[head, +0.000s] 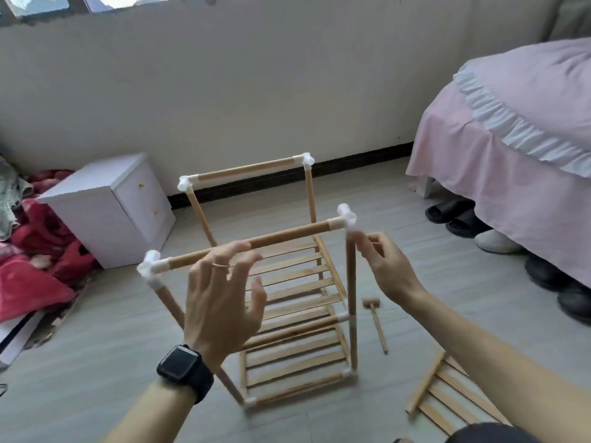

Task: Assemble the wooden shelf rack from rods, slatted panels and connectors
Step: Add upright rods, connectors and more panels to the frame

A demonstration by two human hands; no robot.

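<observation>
Just beside left hand [220, 302], right hand [388, 266] stands rack [287, 235].

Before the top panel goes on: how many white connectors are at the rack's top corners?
4. Back right connector, back left connector, front right connector just above the right hand, front left connector beside the left hand. None look hidden.

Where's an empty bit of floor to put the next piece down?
Bare floor lies between the white cabinet and the rack, and behind it toward the bed. Right of it is crowded: mallet, loose slatted panel, shoes.
</observation>
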